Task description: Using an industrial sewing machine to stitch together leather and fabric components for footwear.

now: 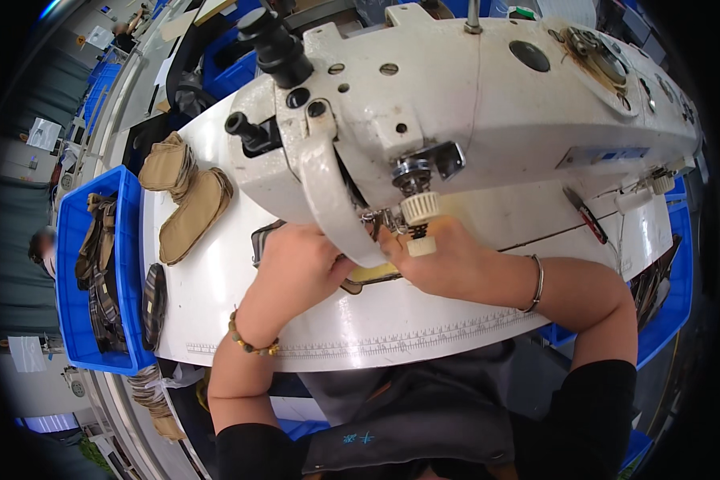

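Dark-grey, flat cloth piece (262,239) is lying left of white metal sewing machine (448,104), nearer left hand (294,262) than right hand (450,266); long axis hidden. Both hands' fingers are resting bent; grip: cannot tell.

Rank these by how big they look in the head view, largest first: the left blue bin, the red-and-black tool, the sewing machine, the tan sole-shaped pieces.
1. Sewing machine
2. Left blue bin
3. Tan sole-shaped pieces, taken together
4. Red-and-black tool
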`<state>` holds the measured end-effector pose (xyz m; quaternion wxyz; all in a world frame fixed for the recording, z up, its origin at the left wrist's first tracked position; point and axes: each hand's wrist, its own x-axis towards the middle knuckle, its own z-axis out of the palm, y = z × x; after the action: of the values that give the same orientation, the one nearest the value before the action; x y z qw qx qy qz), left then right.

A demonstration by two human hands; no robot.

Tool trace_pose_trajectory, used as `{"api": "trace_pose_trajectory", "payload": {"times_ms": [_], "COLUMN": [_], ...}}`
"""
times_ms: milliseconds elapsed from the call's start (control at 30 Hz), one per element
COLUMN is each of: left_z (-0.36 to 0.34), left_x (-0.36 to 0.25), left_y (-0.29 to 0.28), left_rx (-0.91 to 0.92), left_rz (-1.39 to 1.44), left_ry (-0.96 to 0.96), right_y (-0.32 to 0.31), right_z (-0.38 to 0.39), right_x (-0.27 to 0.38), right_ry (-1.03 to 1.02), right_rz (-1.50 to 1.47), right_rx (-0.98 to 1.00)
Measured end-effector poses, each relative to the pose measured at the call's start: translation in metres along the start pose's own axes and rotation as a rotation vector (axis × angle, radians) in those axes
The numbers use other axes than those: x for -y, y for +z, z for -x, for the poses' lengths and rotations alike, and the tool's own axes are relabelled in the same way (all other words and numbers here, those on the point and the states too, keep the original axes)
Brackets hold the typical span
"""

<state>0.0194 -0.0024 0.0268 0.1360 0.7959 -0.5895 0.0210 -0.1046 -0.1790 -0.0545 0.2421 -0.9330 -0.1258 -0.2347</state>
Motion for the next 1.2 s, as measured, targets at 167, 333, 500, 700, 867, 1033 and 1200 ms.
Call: {"api": "trace_pose_trajectory", "payload": {"times_ms": [167, 333, 500, 700, 867, 1033, 1200], "left_z": [0.008, 0.006, 0.006, 0.001, 0.001, -0.003, -0.007], "left_x": [0.021, 0.018, 0.022, 0.025, 0.023, 0.014, 0.008], "left_y": [-0.018, -0.01, 0.003, 0.004, 0.005, 0.017, 0.016], "left_rx": [0.042, -0.093, -0.193, -0.129, -0.196, -0.233, -0.191], "left_rz": [0.129, 0.143, 0.083, -0.2, -0.171, -0.073, -0.097], "left_ry": [-0.071, -0.09, -0.068, -0.085, 0.106, 0.258, 0.304], "right_y": [-0.005, -0.002, -0.018, -0.012, -0.022, -0.022, -0.019], "right_z": [-0.008, -0.008, -0.014, -0.004, -0.011, -0.012, -0.01], "right_x": [0.001, -0.003, 0.007, 0.018, 0.019, 0.019, 0.018], "right_ry": [-0.011, -0.207, -0.161, -0.278, -0.372, -0.416, -0.465], "right_rz": [0.038, 0.182, 0.039, -0.08, 0.142, 0.23, 0.254], "right_rx": [0.016, -0.022, 0.175, 0.131, -0.024, -0.14, -0.228]}}
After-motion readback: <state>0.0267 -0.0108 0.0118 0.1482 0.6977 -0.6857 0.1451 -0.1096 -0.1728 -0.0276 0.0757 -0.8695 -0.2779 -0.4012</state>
